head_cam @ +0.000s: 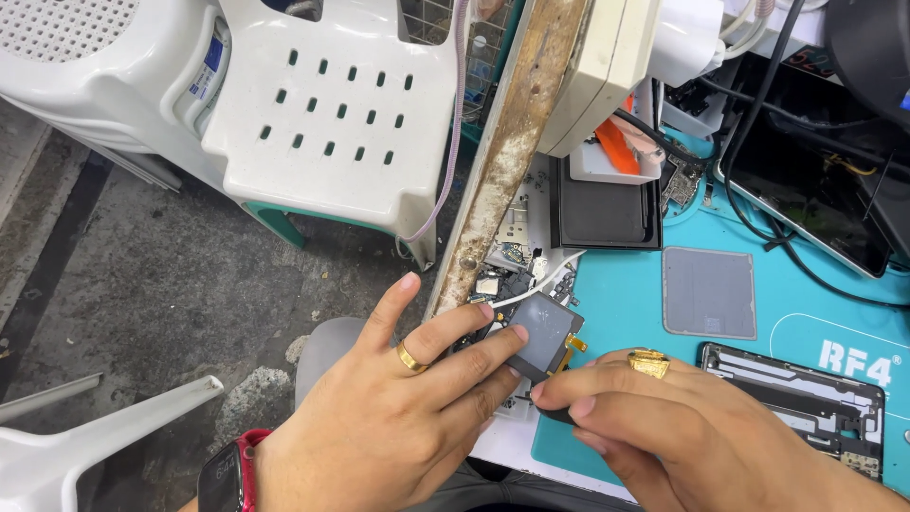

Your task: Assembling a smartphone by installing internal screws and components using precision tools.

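My left hand, with a gold ring and a watch on a red strap, pinches a small dark grey square part with an orange flex tail at the near left corner of the teal work mat. A white cable runs to the part's top edge. My right hand, with a large gold ring, comes in from the right; its fingertips are closed on a small dark object at the part's lower edge, which I cannot make out.
On the mat lie a grey square pad, a black tray, an opened phone frame and a dark tablet. Loose circuit parts sit by the worn bench edge. White plastic chairs stand on the concrete floor at left.
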